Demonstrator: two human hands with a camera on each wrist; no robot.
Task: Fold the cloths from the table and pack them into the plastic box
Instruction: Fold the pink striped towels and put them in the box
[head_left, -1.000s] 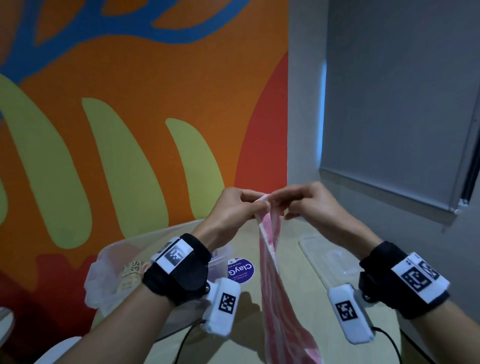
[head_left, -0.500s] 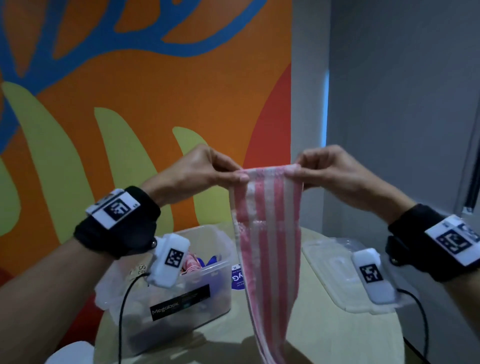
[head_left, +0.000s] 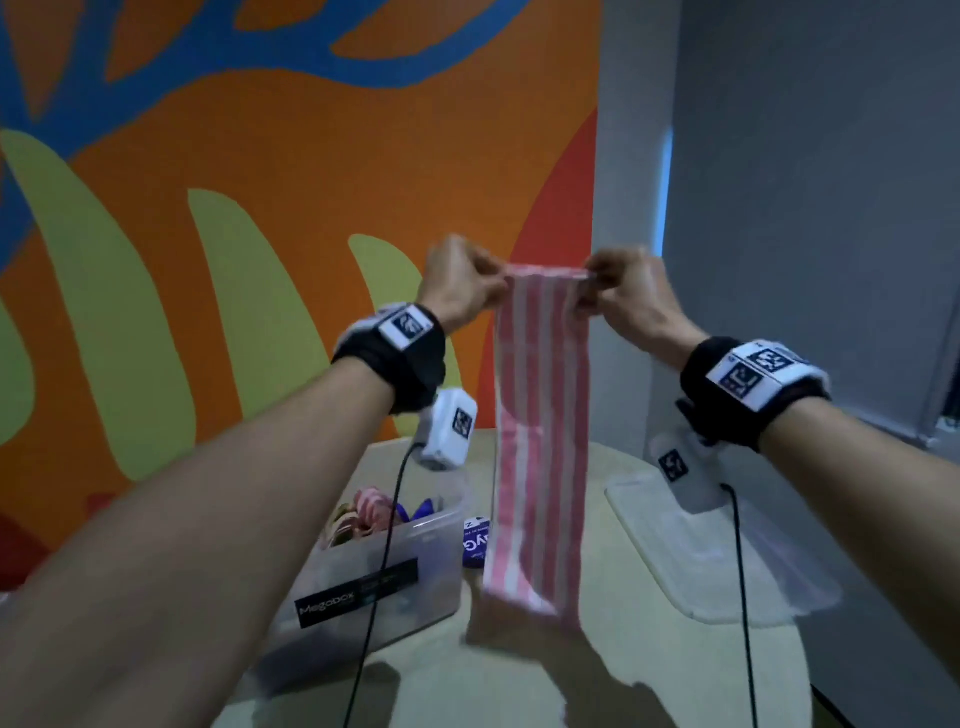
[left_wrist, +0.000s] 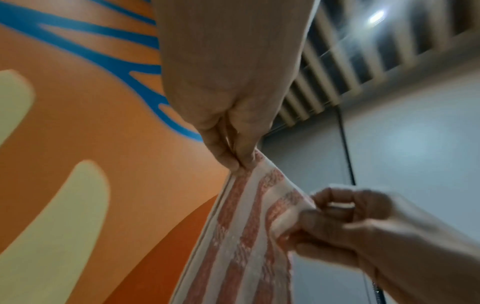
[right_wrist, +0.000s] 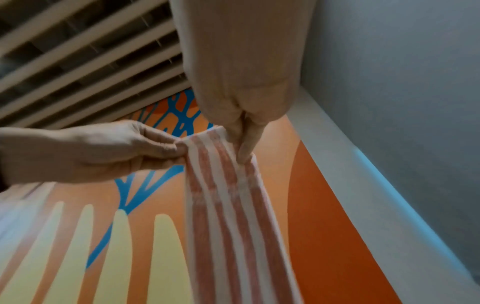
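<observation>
A pink-and-white striped cloth (head_left: 540, 441) hangs lengthwise in the air above the round table (head_left: 613, 670). My left hand (head_left: 462, 286) pinches its top left corner, and my right hand (head_left: 618, 291) pinches the top right corner. The top edge is stretched flat between them. Its lower end dangles just over the tabletop. In the left wrist view my left hand (left_wrist: 233, 162) nips the cloth (left_wrist: 241, 236) between thumb and finger. The right wrist view has my right hand (right_wrist: 241, 152) pinching the cloth (right_wrist: 228, 205). The clear plastic box (head_left: 374, 577) stands at the left with several cloths inside.
The box's clear lid (head_left: 717, 556) lies flat on the right side of the table. A small round purple sticker (head_left: 475, 543) sits between box and cloth. Cables hang from both wrist cameras. An orange painted wall stands behind, a grey blind to the right.
My hands went from close together to apart, spreading the cloth's top edge, and lifted it so the whole strip hangs off the table. My view tilted down.
</observation>
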